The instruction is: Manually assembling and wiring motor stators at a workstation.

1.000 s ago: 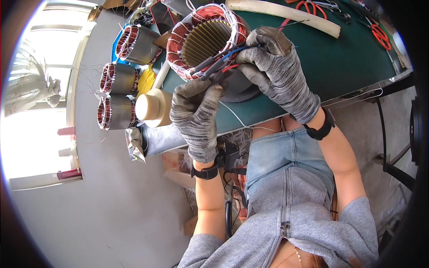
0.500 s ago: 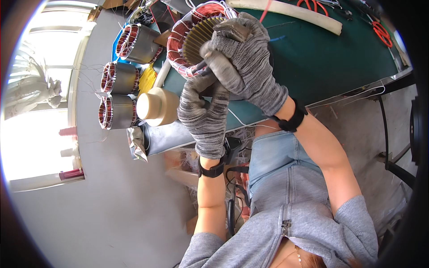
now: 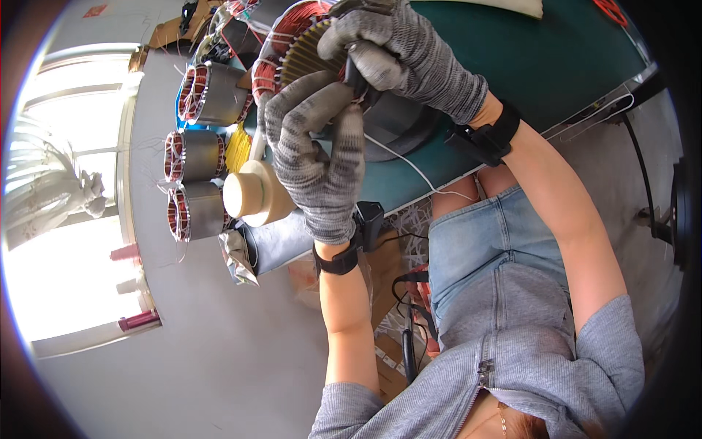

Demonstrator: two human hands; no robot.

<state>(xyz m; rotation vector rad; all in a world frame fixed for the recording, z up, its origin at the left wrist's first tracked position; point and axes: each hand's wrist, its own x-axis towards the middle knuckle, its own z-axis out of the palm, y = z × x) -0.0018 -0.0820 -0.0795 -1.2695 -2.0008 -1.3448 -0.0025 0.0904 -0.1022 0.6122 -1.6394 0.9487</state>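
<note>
We see both gloved hands at the near side of the large stator [image 3: 303,55], which sits on the green desk [image 3: 541,88] at the upper middle of the view. The left grip [image 3: 314,143] is closed, thumb against fingertips, pinching the lower end of a dark sleeve [image 3: 355,82]; the right grip [image 3: 402,55] is curled shut over the upper end, though its fingers hide part of the contact. Two hands that close together on one short thin piece suggest to us that one steadies while the other works; we can't tell which does which. The stator's slotted bore opens up and toward the left hand, which probably keeps the red winding at the rim within easy reach. Its weight likely holds it in place, since neither hand seems to brace it. Left of the hands, a cream stepped piece [image 3: 267,194] is by the desk's edge, just beside the left glove, and a yellow bundle [image 3: 238,150] lies past it. Three smaller stators, upper [image 3: 219,95], middle [image 3: 203,155] and lower [image 3: 206,211], line up along the left side with wound ends facing left, we'd guess parked there to spare working room. A white cord [image 3: 409,164] runs loose over the near edge, and red handles [image 3: 610,10] show at the far right, well apart from the hands.
</note>
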